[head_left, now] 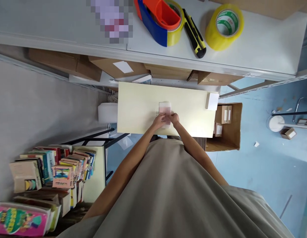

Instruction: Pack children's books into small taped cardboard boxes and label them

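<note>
A small pale pink and white packet (164, 108) lies on a cream table (138, 105) far below me. My left hand (159, 121) and my right hand (174, 118) meet at its near edge, fingers pinching the wrapping. Both arms reach down from my grey-green shirt. What is inside the packet cannot be made out.
A white shelf (267, 39) at the top carries a tape dispenser (160, 19), a yellow knife (194, 33) and a tape roll (225, 26). Cardboard boxes (228, 127) stand right of the table, a white slip (213, 101) on its corner, stacked books (51, 172) at the lower left, blue floor (267, 172) on the right.
</note>
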The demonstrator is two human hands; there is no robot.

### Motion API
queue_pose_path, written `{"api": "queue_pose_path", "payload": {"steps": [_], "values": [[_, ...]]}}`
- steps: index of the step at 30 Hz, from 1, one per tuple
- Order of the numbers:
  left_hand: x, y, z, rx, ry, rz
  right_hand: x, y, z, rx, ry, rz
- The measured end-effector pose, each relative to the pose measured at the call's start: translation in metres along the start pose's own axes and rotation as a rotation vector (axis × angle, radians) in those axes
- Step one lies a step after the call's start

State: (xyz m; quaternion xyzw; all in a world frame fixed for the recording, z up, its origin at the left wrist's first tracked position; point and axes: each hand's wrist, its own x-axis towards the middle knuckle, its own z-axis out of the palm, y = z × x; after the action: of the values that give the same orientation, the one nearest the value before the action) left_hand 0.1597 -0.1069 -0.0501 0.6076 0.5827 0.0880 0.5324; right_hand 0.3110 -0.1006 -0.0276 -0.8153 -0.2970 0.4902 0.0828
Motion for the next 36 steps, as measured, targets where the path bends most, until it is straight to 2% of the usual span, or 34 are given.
{"api": "queue_pose_path", "payload": {"steps": [4,6,8,10,14,17,20,22,24,28,30,33,36], "values": [[-0.003,-0.002,-0.01,0.011,0.038,-0.023,-0.001,0.0,0.002,-0.003,-0.023,-0.034],[-0.007,-0.005,-0.02,0.067,0.103,-0.024,-0.002,0.005,-0.003,-0.008,-0.026,-0.042],[-0.011,-0.012,-0.031,0.154,0.147,-0.033,-0.002,0.012,-0.012,-0.008,-0.017,-0.038],[-0.015,-0.018,-0.041,0.21,0.129,-0.039,-0.004,0.021,-0.024,0.004,0.0,-0.03],[-0.017,-0.019,-0.048,0.144,0.107,-0.047,-0.012,0.033,-0.051,0.082,-0.003,-0.058],[-0.015,-0.001,-0.044,-0.012,0.104,-0.154,-0.026,0.034,-0.072,0.189,-0.064,-0.141],[-0.017,0.029,-0.042,-0.369,0.03,-0.238,-0.044,0.025,-0.094,0.434,-0.192,-0.31],[-0.021,0.052,-0.046,-0.619,-0.025,-0.198,-0.059,0.015,-0.108,0.587,-0.254,-0.419],[-0.028,0.076,-0.056,-0.769,-0.014,-0.104,-0.074,0.001,-0.122,0.654,-0.253,-0.49],[-0.048,0.117,-0.089,-0.808,0.139,0.066,-0.104,-0.03,-0.143,0.688,-0.209,-0.59],[-0.057,0.131,-0.108,-0.805,0.177,0.118,-0.113,-0.045,-0.148,0.683,-0.186,-0.629],[-0.069,0.143,-0.133,-0.777,0.23,0.183,-0.118,-0.062,-0.147,0.657,-0.166,-0.696],[-0.075,0.145,-0.147,-0.676,0.386,0.236,-0.118,-0.073,-0.138,0.6,-0.054,-0.756]]}}
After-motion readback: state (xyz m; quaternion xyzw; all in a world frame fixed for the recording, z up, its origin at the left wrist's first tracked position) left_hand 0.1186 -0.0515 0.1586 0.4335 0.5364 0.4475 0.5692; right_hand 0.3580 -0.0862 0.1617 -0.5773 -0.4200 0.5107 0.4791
